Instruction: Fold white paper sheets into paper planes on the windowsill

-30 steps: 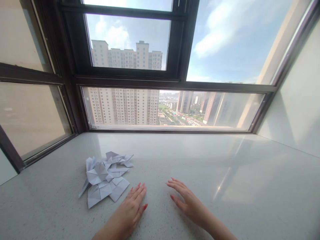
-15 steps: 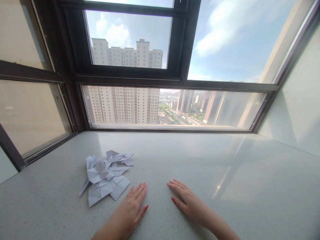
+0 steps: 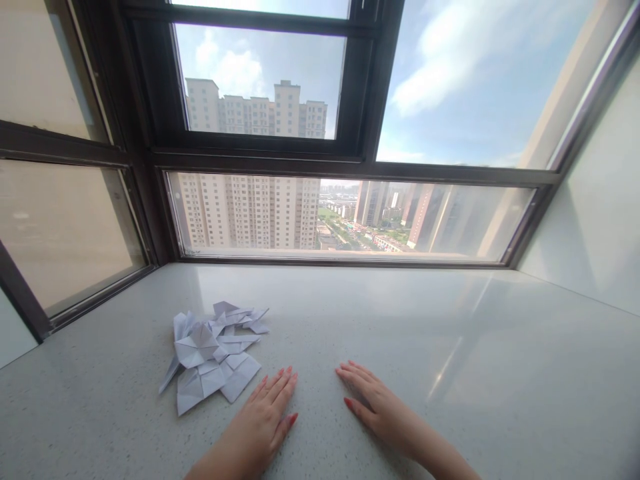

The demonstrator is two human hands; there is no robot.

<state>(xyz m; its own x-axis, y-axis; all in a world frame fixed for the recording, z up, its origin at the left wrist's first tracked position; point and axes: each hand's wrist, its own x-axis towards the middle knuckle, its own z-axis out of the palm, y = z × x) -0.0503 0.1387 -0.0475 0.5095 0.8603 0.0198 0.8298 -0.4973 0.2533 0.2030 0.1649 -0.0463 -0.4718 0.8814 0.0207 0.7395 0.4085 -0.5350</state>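
Note:
A heap of several folded white paper pieces point(image 3: 213, 353) lies on the speckled pale stone sill point(image 3: 400, 333), left of centre. My left hand point(image 3: 265, 417) rests flat on the sill just right of the heap, fingers together, holding nothing; its fingertips are close to the nearest paper corner. My right hand point(image 3: 373, 403) lies palm down a little further right, fingers extended and empty. Both hands have red nails.
A dark-framed window point(image 3: 350, 160) runs along the back of the sill, with another pane point(image 3: 65, 227) on the left. A white wall point(image 3: 595, 200) closes the right side. High-rise buildings show through the glass.
Both hands have stayed almost still, shifting only slightly as the view moved. The paper heap has not moved.

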